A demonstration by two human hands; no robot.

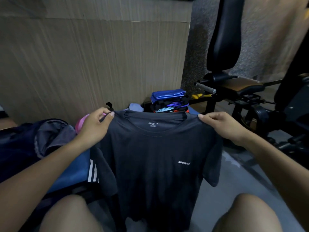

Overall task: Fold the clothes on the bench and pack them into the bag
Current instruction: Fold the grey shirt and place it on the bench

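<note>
A dark grey T-shirt (155,158) with white "SPORTS" lettering hangs spread out in front of me, front side facing me. My left hand (96,127) pinches its left shoulder and my right hand (224,126) pinches its right shoulder, holding it up by the top corners. Its hem drops between my knees. Behind the collar stands a stack of folded blue and black clothes (168,102). A dark open bag (33,144) lies at the left, below my left forearm.
A pink garment (80,123) and a dark piece with white stripes (92,172) lie left of the shirt on a blue surface (70,174). A black workout bench and machine (234,91) stand at the right. A cardboard wall (83,56) closes the back.
</note>
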